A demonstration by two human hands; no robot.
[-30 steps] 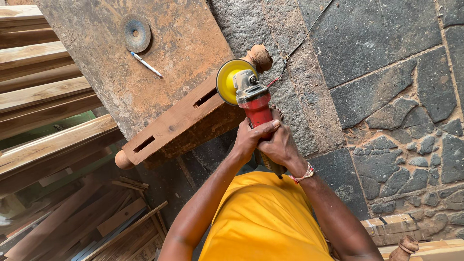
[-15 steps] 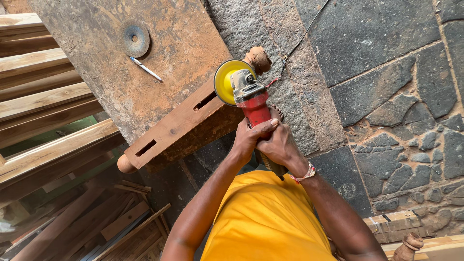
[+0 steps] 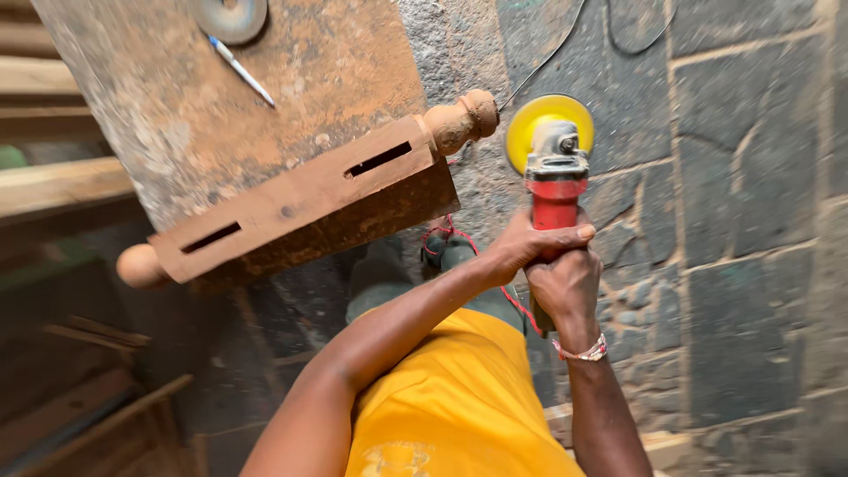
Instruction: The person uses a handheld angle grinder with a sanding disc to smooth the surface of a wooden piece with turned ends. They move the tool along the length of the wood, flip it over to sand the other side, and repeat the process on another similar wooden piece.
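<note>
Two hands on one tool: your left hand point(image 3: 530, 247) wraps fingers tight round the red body of the angle grinder point(image 3: 555, 172), thumb on top; your right hand point(image 3: 565, 287) is clenched round the handle end just below, touching the left. One bead bracelet point(image 3: 583, 352) sits on the right wrist. Grinder is held off the bench, over the stone paving point(image 3: 733, 221), its one yellow disc point(image 3: 541, 124) just beside the knob end of the turned wooden leg point(image 3: 300, 190). That leg has two slots & two rounded ends, and lies across the rusty metal benchtop point(image 3: 291, 71). Also on the bench: one pen point(image 3: 240, 71), one grey disc point(image 3: 231, 16), partly cut off by the frame edge. One cable point(image 3: 565, 35) trails over the paving.
</note>
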